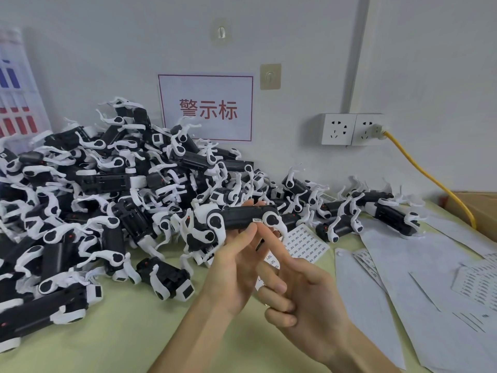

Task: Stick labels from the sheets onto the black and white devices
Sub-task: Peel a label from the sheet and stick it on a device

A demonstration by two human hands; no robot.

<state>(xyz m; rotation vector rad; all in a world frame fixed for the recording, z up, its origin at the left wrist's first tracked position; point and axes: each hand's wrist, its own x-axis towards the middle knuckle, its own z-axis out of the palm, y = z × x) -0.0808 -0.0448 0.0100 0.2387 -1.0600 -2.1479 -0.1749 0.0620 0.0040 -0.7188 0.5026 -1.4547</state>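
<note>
A pale grey wall (295, 36) fills the upper frame. A red-bordered paper sign (205, 107) hangs at centre, with a double socket (352, 129) to its right. A yellow cable (425, 170) slopes toward the right edge. A pale green table (121, 332) spans the bottom.

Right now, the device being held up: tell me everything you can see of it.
The held device: long black body, plastic-looking, roughly level above the table, white leg with round black hub at its right end. Small white label near its lower edge. The left hand grips it; the right hand has its forefinger tip just under the label.
</note>
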